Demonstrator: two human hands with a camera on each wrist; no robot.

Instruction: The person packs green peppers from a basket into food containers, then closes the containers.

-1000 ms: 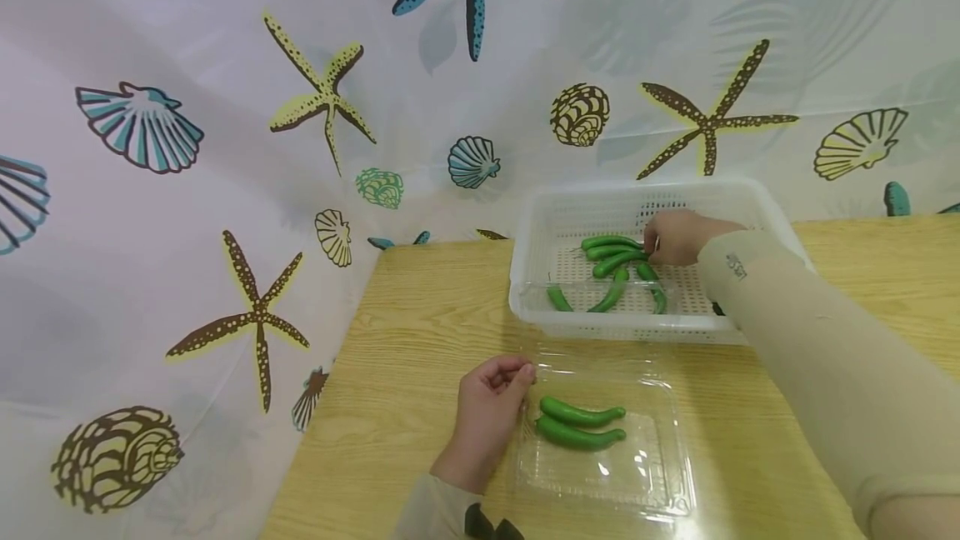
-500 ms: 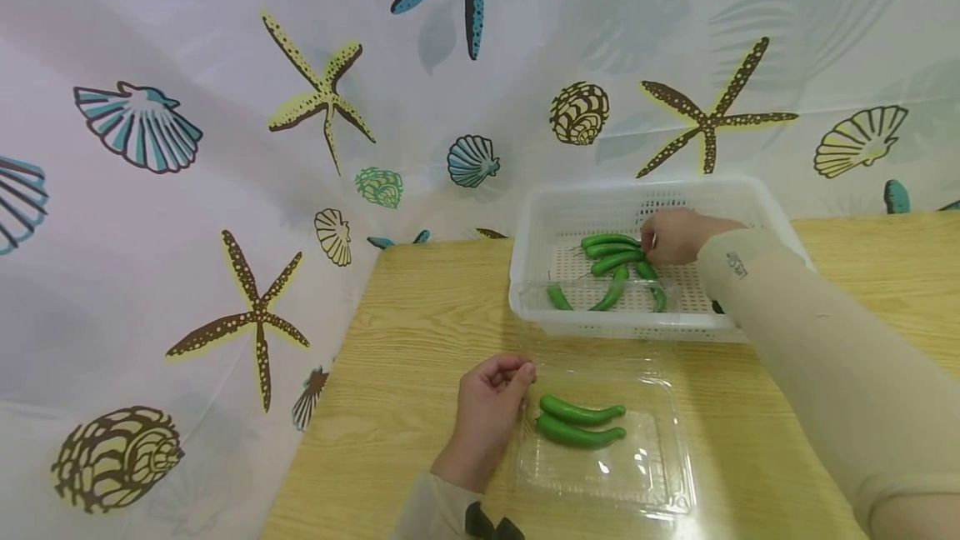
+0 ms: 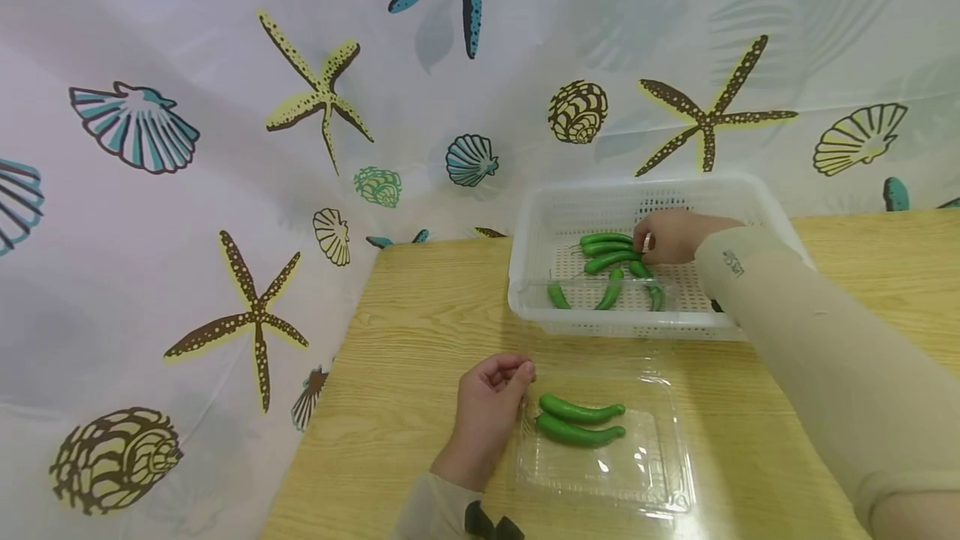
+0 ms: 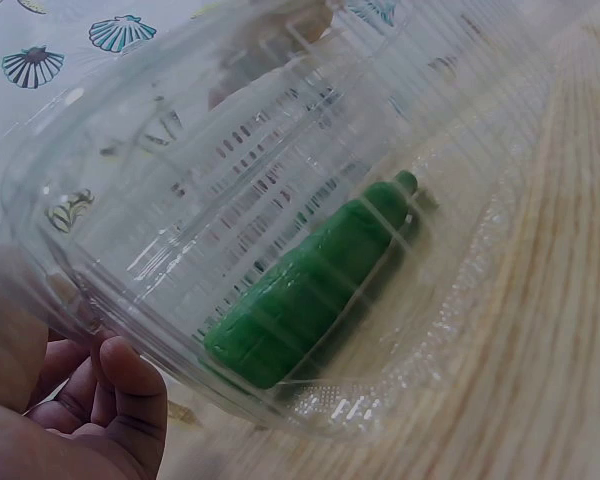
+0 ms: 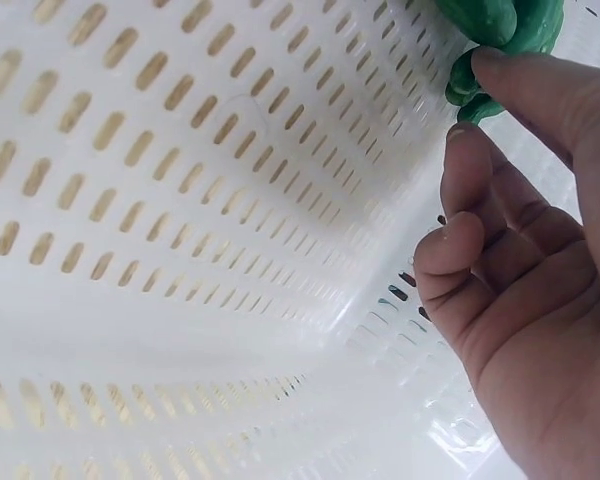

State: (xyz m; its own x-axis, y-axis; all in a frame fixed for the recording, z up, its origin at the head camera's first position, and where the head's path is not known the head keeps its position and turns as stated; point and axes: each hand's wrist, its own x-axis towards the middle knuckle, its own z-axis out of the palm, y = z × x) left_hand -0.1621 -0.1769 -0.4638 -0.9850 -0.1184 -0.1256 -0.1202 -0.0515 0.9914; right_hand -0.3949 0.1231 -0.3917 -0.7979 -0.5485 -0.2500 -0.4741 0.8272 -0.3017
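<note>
Right hand (image 3: 670, 237) edges slightly toward 9 o'clock, pinching a pepper (image 3: 613, 259) in the basket (image 3: 622, 325); left hand (image 3: 487, 415) grips the clear tray's (image 3: 645, 490) edge.

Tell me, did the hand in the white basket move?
Yes, slightly: the right hand crept left along the white basket, further over the green peppers.

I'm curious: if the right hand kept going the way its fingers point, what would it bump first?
Most likely the green peppers bunched in the white basket; the right hand already has fingertips at their ends.
</note>
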